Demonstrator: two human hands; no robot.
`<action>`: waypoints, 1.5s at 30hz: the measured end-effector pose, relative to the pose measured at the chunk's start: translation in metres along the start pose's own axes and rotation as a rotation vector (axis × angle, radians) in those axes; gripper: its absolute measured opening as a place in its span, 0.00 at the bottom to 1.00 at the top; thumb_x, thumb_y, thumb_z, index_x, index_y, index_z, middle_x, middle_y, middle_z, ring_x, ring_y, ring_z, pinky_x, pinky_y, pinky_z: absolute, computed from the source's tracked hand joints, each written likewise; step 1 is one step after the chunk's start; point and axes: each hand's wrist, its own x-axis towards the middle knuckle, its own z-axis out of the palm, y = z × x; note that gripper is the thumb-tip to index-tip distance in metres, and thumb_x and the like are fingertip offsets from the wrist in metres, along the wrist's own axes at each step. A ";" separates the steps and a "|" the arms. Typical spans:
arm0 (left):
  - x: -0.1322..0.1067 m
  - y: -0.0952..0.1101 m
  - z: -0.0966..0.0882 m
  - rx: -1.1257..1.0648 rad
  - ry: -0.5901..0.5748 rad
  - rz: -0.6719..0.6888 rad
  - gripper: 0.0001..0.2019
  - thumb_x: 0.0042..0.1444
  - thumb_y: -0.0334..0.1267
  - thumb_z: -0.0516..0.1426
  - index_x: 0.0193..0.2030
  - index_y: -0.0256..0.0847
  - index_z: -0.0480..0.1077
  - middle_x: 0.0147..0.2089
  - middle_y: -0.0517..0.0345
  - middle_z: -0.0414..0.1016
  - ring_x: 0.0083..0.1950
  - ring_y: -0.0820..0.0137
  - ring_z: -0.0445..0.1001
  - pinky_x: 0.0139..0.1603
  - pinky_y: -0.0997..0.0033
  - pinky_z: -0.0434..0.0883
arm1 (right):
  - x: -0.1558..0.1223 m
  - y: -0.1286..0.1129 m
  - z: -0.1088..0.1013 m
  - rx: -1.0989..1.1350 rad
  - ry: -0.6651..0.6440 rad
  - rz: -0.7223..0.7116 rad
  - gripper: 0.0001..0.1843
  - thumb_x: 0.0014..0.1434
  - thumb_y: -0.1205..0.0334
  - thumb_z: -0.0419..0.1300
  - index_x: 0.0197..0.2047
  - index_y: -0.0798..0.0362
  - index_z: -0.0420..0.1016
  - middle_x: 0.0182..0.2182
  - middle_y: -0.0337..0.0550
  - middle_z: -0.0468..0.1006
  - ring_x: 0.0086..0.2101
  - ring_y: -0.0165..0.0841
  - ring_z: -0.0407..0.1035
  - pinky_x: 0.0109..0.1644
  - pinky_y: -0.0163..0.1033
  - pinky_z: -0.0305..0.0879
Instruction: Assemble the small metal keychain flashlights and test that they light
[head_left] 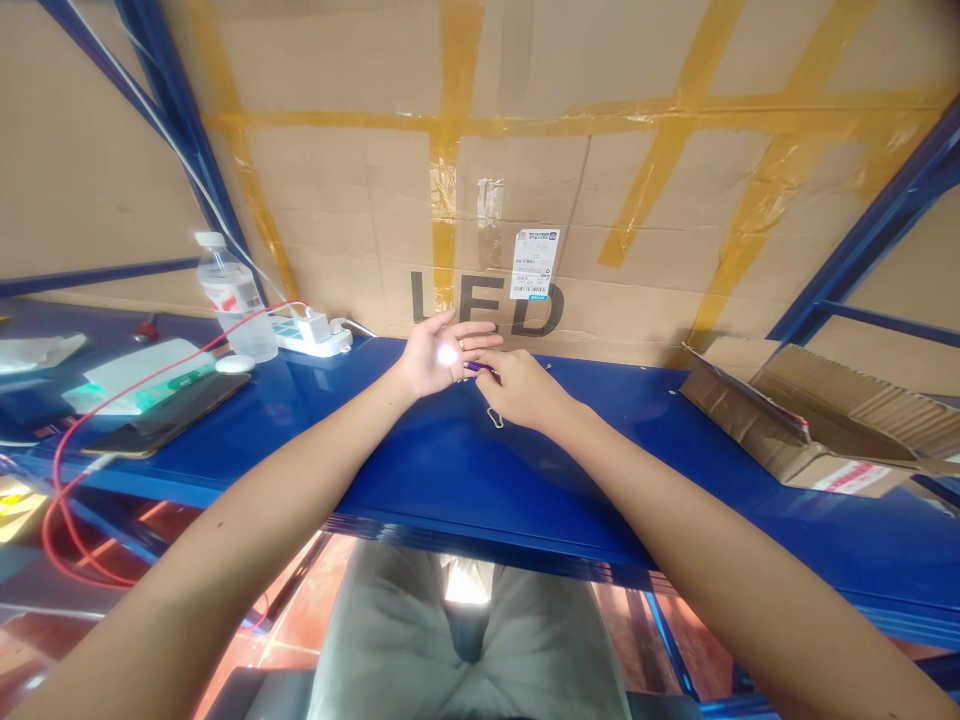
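My right hand [529, 388] is closed around a small purple flashlight [481, 369], which points left. A silver carabiner clip [495, 417] hangs below the fingers, seemingly joined to the flashlight. Palm up and fingers stretched out, my left hand [439, 357] is open beside it, with a ring on one finger. A bright spot of light falls on the left palm. Both hands are above the blue table [465, 470], near its back; most of the flashlight's body is hidden by my right fingers.
A taped cardboard sheet marked LED [360, 210] stands behind the table. On the left are a water bottle [234, 300], a power strip [311, 335], a phone [165, 415], a tissue pack [142, 375] and a red cable [56, 500]. An open cardboard box [780, 440] sits right.
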 end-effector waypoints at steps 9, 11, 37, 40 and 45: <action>0.000 0.000 0.001 0.002 -0.002 0.004 0.28 0.68 0.51 0.47 0.52 0.27 0.77 0.50 0.34 0.81 0.41 0.58 0.81 0.38 0.61 0.75 | 0.000 -0.002 -0.001 -0.033 -0.016 0.008 0.19 0.68 0.66 0.49 0.51 0.56 0.81 0.45 0.51 0.83 0.39 0.39 0.75 0.40 0.39 0.64; 0.000 0.000 0.000 0.003 0.000 0.004 0.28 0.68 0.51 0.47 0.52 0.27 0.76 0.50 0.34 0.81 0.41 0.58 0.81 0.38 0.61 0.75 | 0.000 -0.002 -0.001 -0.032 -0.017 0.012 0.19 0.68 0.66 0.49 0.51 0.56 0.80 0.45 0.51 0.83 0.39 0.39 0.75 0.40 0.39 0.64; 0.002 -0.001 -0.001 0.001 -0.031 0.004 0.29 0.69 0.52 0.46 0.52 0.27 0.76 0.50 0.32 0.81 0.42 0.57 0.82 0.40 0.60 0.76 | 0.002 0.004 0.003 -0.001 0.016 0.035 0.19 0.69 0.65 0.51 0.55 0.53 0.80 0.48 0.51 0.83 0.44 0.41 0.76 0.49 0.41 0.68; 0.002 -0.001 -0.002 0.006 -0.029 0.012 0.29 0.68 0.53 0.46 0.52 0.27 0.76 0.50 0.33 0.81 0.42 0.57 0.82 0.39 0.61 0.76 | 0.002 0.003 0.002 0.016 0.009 0.068 0.19 0.69 0.64 0.52 0.56 0.53 0.80 0.47 0.51 0.83 0.43 0.41 0.76 0.47 0.41 0.69; 0.001 -0.001 -0.002 0.006 -0.038 0.012 0.29 0.69 0.52 0.46 0.51 0.27 0.77 0.50 0.33 0.81 0.42 0.58 0.81 0.39 0.61 0.76 | 0.002 0.002 0.002 0.009 0.019 0.056 0.18 0.69 0.65 0.51 0.54 0.55 0.80 0.49 0.53 0.82 0.45 0.42 0.76 0.48 0.42 0.68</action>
